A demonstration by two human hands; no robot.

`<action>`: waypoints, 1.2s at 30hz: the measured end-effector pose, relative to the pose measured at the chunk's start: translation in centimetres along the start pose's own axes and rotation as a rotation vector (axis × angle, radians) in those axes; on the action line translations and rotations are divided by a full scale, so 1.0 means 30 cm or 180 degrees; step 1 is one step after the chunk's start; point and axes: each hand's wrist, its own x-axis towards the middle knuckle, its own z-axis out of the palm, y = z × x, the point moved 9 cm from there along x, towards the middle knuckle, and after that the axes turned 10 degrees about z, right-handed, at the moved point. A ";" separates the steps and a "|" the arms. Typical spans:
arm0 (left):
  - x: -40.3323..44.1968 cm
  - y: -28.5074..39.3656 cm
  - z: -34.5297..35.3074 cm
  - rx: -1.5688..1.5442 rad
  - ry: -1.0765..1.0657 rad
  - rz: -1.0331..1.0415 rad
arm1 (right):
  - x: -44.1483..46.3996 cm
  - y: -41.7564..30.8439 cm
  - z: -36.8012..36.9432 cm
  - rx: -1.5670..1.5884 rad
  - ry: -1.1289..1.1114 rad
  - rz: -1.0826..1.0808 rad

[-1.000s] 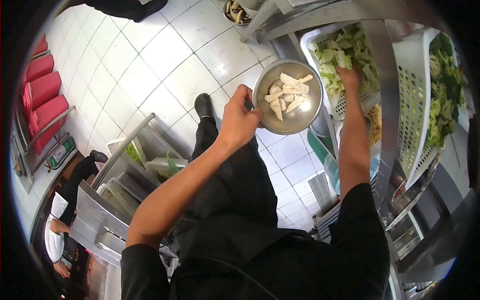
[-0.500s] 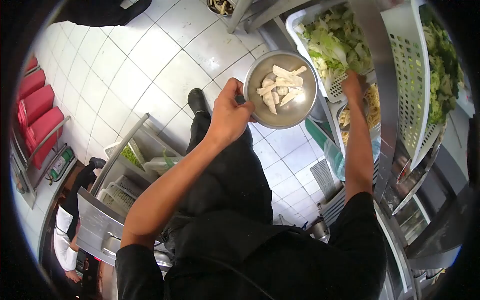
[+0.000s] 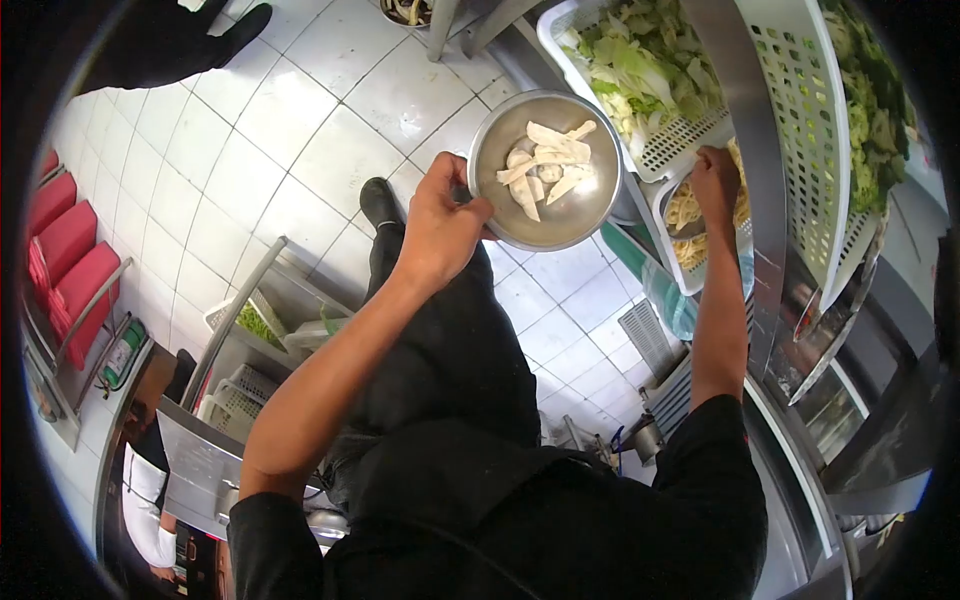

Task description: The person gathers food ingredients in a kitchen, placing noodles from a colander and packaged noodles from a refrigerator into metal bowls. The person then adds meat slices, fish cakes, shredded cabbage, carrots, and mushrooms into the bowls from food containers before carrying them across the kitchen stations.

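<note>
A round metal bowl [image 3: 490, 205] is gripped at its left rim by my left hand [image 3: 445, 222], thumb and fingers closed on it. Inside lie pale flat strips [image 3: 560, 150] and a few rounded whitish pieces. My right hand [image 3: 716, 185] is over a white container [image 3: 660, 215] on the right, fingers curled downward; what they hold, if anything, is hidden. Close beside that hand, yellowish noodles [image 3: 684, 208] show inside what looks like a smaller metal bowl, with more noodles [image 3: 690, 254] around it.
Chopped lettuce [image 3: 640, 60] fills a white perforated basket [image 3: 685, 140] beyond my right hand. A taller white basket [image 3: 800, 130] with green leaves stands behind a metal rail [image 3: 755, 200]. Another person's dark shoe [image 3: 240, 35] is at upper left; a white-clothed person [image 3: 145, 500] is at lower left.
My right hand has moved from the edge of the lettuce basket down to the noodles. The view has shifted slightly; my left hand still holds the metal bowl.
</note>
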 end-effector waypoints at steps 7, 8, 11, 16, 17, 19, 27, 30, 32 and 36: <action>0.000 -0.012 0.008 -0.0068 -0.0017 -0.0049 | 0.033 0.060 -0.023 -0.0195 0.0331 0.0166; 0.000 -0.014 0.009 -0.0050 -0.0030 -0.0050 | 0.047 0.068 -0.001 -0.0176 0.0188 0.0400; -0.010 -0.021 0.001 0.0047 -0.0033 -0.0052 | 0.056 0.036 0.009 0.0060 -0.0358 0.1403; -0.015 -0.020 0.010 0.0026 -0.0055 -0.0046 | 0.063 0.128 0.061 0.0306 0.0436 0.1086; -0.018 -0.018 0.015 0.0014 -0.0074 -0.0087 | 0.059 0.101 0.046 0.0093 0.0747 0.0948; -0.020 -0.002 0.008 0.0000 -0.0089 -0.0092 | 0.064 0.102 0.019 0.0137 0.0472 0.0970; -0.014 -0.003 0.013 -0.0018 -0.0068 0.0053 | 0.067 0.091 0.011 0.0653 0.0030 0.0777; -0.018 0.005 0.018 0.0019 -0.0046 0.0022 | 0.064 0.048 0.006 0.0216 0.0200 0.0980; -0.019 0.000 0.022 -0.0022 -0.0037 0.0007 | 0.060 0.015 -0.009 -0.0224 0.0340 0.1260; -0.024 0.015 0.024 -0.0113 0.0011 -0.0024 | 0.130 0.101 0.055 -0.0522 0.0219 0.1487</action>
